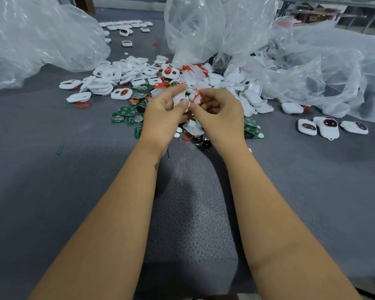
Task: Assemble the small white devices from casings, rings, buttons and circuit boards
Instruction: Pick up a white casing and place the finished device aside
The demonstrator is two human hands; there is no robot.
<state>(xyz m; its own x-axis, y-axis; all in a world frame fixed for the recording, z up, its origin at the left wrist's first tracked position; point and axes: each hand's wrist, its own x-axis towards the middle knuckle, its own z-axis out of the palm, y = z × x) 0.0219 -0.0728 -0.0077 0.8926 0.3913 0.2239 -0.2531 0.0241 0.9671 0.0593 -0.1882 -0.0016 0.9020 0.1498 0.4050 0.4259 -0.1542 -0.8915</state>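
we work at a grey padded table (52, 191), with clear plastic bags (312, 61) heaped along its far edge so the loose stock spills toward us. in front of the bags lies the parts pile: white casings (104, 81) to the left, green circuit boards (126, 114) nearer us, and red rings (82, 104) scattered through it. three part-built devices (328, 126) sit apart on the right, probably set aside to keep them out of the loose stock.

both hands meet just above the pile, close to the stock so each reach is short. our left hand (162, 113) grips a small white casing (180, 99), fingers curled round it, holding it steady as the base part. our right hand (219, 111) pinches a red ring (197, 98) at the casing's edge, fingers curled; we judge that the ring is being seated into the casing. the blur hides whether it is already in its groove.

the crowded pile directly below is the main obstruction: a dropped ring would be lost among the others. black buttons (206, 142) lie just beside the right wrist.
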